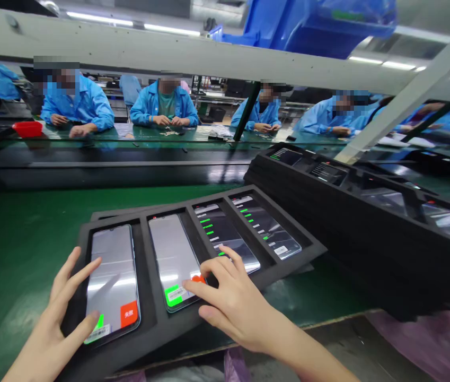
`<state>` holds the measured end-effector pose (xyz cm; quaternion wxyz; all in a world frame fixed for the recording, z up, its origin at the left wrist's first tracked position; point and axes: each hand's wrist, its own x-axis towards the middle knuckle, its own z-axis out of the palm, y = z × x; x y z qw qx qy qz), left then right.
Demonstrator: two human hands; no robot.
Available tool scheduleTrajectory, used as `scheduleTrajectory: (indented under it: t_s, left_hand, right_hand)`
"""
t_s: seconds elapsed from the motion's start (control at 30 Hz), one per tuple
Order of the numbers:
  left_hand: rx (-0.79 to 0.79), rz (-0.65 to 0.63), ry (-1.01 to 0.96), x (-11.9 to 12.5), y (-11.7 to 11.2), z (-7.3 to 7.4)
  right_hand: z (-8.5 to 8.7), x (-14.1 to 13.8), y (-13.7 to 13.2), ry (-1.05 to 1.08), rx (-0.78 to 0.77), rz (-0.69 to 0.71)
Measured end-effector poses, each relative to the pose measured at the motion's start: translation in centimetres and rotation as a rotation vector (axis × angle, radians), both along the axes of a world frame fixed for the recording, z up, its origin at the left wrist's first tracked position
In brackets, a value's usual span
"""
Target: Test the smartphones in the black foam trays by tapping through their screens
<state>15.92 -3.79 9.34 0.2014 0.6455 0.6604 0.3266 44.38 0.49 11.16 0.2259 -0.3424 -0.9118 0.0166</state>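
Left hand (pixel 51 323), grip wide, over the leftmost phone (pixel 113 278), its red square (pixel 129 314) reading "失败"; right hand (pixel 236 300), grip loosely parted, fingertip at the barcode label (pixel 175 294) on the second phone (pixel 172 252); both phones in a black tray (pixel 157 331) on a green desk (pixel 21 239); blue-clad workers (pixel 165 106) beyond

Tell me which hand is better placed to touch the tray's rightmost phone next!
Probably the right hand. It is over the middle phones, nearer the rightmost phone. The left hand is over the leftmost phone, at the other end of the tray.
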Motion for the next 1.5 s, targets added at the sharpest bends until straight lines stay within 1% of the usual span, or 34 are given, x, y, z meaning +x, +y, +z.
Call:
scheduleTrajectory:
  t_s: [0.13,0.23,0.3,0.5,0.57,0.67,0.8,0.87,0.97,1.03,1.17,1.37,1.43,1.5]
  left_hand:
    - [-0.023,-0.028,-0.018,-0.3,-0.4,-0.3]
    - [-0.014,-0.058,0.017,-0.7,-0.6,-0.5]
    - [-0.017,-0.073,0.025,-0.9,-0.8,-0.6]
    - [-0.046,-0.086,-0.024,-1.1,-0.9,-0.6]
    - [-0.052,-0.087,-0.002,-1.2,-0.9,-0.6]
    - [-0.059,-0.085,0.047,-1.2,-0.8,-0.7]
    - [-0.045,-0.076,0.02,-1.3,-0.7,-0.9]
    - [-0.028,-0.061,-0.003,-1.4,-0.6,-1.1]
    - [-0.03,-0.03,-0.035,-1.9,-0.4,-1.2]
    - [-0.04,-0.026,-0.064,-2.4,-0.3,-1.0]
    - [-0.065,-0.081,-0.072,-2.9,-0.3,0.0]
    - [-0.124,-0.192,0.085,-2.8,-0.2,1.4]
    - [-0.123,-0.184,0.114,-2.9,0.3,1.5]
    - [-0.116,-0.143,0.118,-3.0,1.0,1.4]
  right_hand:
    - [0.1,-0.9,0.4,-0.031,-0.026,0.066]
    - [0.2,-0.9,0.7,-0.087,-0.078,0.083]
    - [0.3,-0.8,0.9,-0.088,-0.091,0.093]
    - [0.4,-1.2,0.8,-0.111,-0.12,0.146]
    - [0.3,-1.4,0.8,-0.12,-0.125,0.142]
    - [0.0,-1.3,0.8,-0.079,-0.099,0.123]
    - [-0.2,-0.9,1.4,-0.037,-0.063,0.045]
    - [0.0,-0.6,1.9,-0.055,-0.082,0.024]
    - [0.4,-0.1,2.8,-0.079,-0.13,0.045]
    - [0.6,0.3,3.3,-0.074,-0.158,0.053]
    - [0.7,0.6,4.0,-0.076,-0.184,0.037]
    - [0.4,0.5,4.5,-0.119,-0.184,0.039]
    - [0.2,0.2,4.8,-0.14,-0.193,0.022]
    - [0.2,-0.1,5.1,-0.144,-0.185,-0.022]
